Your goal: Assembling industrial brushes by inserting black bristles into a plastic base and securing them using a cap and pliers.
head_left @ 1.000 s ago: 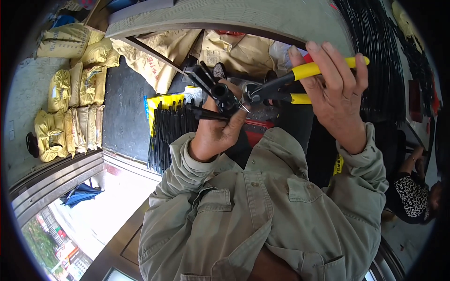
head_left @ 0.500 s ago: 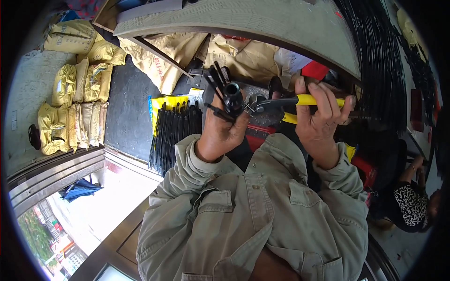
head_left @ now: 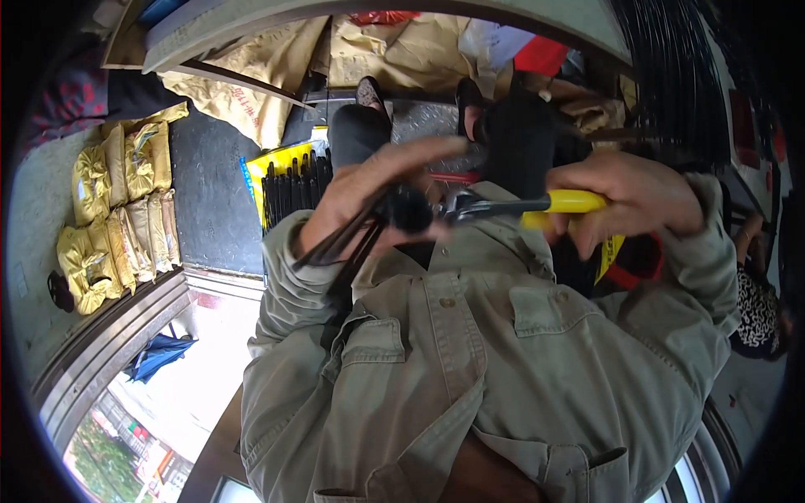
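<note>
Head view — left hand [head_left: 356, 197] gripping a blurred black tubular piece [head_left: 408, 209] with thin arms, before the chest. Right hand [head_left: 633, 197], grip round yellow-handled pliers [head_left: 507, 207], their head just beside the piece; contact unclear. Tan sacks [head_left: 117, 226] at far left — contents hidden. Black rods [head_left: 289, 191] by yellow plastic [head_left: 258, 168].

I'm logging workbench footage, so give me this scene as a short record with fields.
Left hand: around a black part with thin rods; motion-blurred
Right hand: gripping yellow-handled pliers
Pliers' head: close to the black part; contact unclear from blur
Left of the knees: black rods, yellow packaging showing behind them
Far left: stacked tan sacks
Lower left: folded blue umbrella
Right edge: another person, partly visible, patterned top
</note>
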`<state>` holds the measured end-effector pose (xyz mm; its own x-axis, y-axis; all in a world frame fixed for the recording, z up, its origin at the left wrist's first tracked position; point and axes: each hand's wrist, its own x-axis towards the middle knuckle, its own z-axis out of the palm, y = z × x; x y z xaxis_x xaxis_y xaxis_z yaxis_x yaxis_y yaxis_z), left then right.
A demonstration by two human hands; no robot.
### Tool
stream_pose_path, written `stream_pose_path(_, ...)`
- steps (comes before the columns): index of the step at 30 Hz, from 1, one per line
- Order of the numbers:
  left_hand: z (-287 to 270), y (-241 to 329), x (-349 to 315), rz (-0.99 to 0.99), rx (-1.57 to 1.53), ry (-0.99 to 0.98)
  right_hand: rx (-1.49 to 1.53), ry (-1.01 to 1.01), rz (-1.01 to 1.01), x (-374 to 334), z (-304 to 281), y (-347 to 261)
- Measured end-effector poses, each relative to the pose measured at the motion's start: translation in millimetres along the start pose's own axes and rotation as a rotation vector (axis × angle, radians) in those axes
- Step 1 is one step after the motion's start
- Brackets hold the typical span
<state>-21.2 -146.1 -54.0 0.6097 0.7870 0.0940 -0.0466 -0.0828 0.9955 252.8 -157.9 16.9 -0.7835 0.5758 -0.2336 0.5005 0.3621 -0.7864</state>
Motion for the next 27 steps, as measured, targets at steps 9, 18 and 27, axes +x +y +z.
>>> stream_pose_path(9,-4,-12,-1,0.433,0.132,-0.120,-0.222,0.252,-0.148,8,38,5)
stream_pose_path(18,-1,-17,-7,0.436,0.038,-0.180,1.257,-0.403,0.185,1,37,17)
stream_pose_path(27,-7,-21,-12,0.256,-0.057,-0.109,-0.179,0.278,-0.235,3,30,-1)
